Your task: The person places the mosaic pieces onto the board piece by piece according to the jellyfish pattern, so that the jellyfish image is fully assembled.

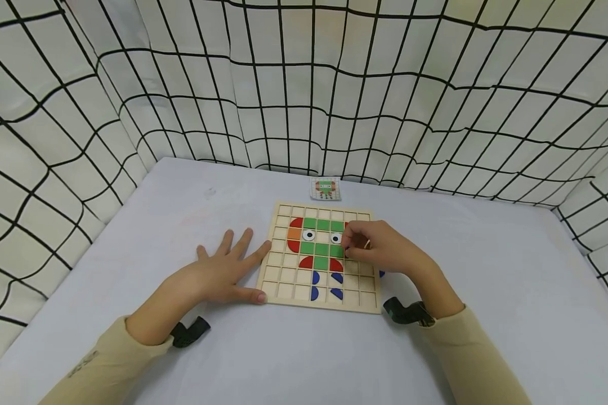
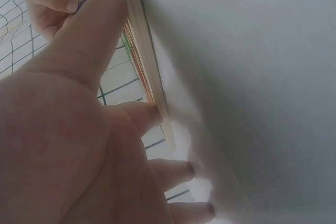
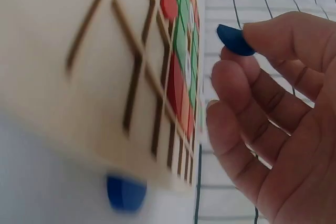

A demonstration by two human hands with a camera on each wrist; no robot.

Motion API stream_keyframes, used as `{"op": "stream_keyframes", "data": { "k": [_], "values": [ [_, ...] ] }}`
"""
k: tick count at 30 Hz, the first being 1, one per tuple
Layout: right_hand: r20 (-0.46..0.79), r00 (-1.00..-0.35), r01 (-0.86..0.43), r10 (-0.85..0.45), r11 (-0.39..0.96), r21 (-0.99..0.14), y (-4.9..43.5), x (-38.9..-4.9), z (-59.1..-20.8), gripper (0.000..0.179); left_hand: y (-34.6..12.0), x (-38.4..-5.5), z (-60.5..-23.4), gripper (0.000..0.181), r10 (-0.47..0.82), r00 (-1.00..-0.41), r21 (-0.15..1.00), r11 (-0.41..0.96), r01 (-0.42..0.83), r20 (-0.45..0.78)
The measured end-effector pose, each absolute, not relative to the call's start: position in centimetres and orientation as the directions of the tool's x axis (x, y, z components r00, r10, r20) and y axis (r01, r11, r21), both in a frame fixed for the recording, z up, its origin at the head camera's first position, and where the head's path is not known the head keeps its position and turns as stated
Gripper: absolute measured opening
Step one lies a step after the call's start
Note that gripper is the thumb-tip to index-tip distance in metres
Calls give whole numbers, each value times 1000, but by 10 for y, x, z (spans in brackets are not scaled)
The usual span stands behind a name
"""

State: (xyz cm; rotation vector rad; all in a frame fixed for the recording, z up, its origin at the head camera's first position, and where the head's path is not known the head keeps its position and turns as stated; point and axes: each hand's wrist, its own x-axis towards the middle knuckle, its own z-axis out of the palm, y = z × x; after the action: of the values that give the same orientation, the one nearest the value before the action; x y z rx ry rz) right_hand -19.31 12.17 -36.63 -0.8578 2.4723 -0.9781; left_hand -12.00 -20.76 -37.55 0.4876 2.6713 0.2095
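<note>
A wooden grid board (image 1: 329, 307) lies flat on the table, holding red, green and orange pieces and two white eye pieces (image 1: 308, 235). Below these on the board are several blue rounded pieces (image 1: 314, 293). My left hand (image 1: 223, 275) is spread beside the board, its thumb and a finger touching the left edge. Over the right part of the board, my right hand (image 1: 382, 244) pinches a small blue rounded piece (image 3: 234, 40) between thumb and forefinger. In the right wrist view that piece is held off the board. The right hand hides some pieces in the head view.
Behind the board lies a small picture card (image 1: 326, 189) showing a coloured pattern on a grid. Another blue piece (image 3: 125, 192) lies on the table by the board's right edge. Black netting (image 1: 284, 64) over white cloth surrounds the white table (image 1: 486, 270) at the back and sides.
</note>
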Motion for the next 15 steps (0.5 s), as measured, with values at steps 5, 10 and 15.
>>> {"op": "stream_keyframes", "data": {
  "k": [5,10,15],
  "values": [
    [-81,-706,-455,-703,539,-709,100,-188,-365,6,-207,-121,-376,106,369,-851,207,927,311,-373],
    [-75,-636,-532,-768,506,-679,79,-185,-364,7,-206,-120,-376,106,371,-852,194,928,319,-370],
    [-67,-604,-567,-794,487,-664,59,-182,-359,11,-206,-120,-375,105,369,-852,200,928,315,-372]
  ]
}}
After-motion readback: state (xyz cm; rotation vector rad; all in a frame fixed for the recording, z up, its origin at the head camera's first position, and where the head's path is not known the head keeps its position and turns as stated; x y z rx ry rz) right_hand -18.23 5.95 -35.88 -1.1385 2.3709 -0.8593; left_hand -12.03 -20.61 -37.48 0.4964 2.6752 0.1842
